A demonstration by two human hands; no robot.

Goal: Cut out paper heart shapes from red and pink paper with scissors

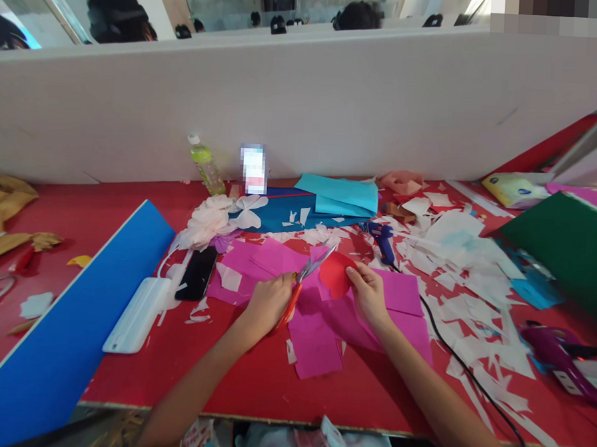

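Note:
My left hand (272, 302) is closed round the orange handles of a pair of scissors (290, 304). The blades are parted and point up and to the right, close to the left edge of a red paper circle (334, 276). Pinched at its right edge by my right hand (369, 292), the circle is held just above the table. Beneath both hands lie several sheets of magenta paper (317, 344), overlapping one another. A blue glue gun (380, 240) rests beyond my right hand.
White paper scraps (475, 293) and a black cord (452, 351) spread over the right of the red table (249, 394). A blue board (99, 293), a white power bank (137, 315) and a black phone (196, 275) are on the left. A bottle (206, 166) stands by the partition (305, 104).

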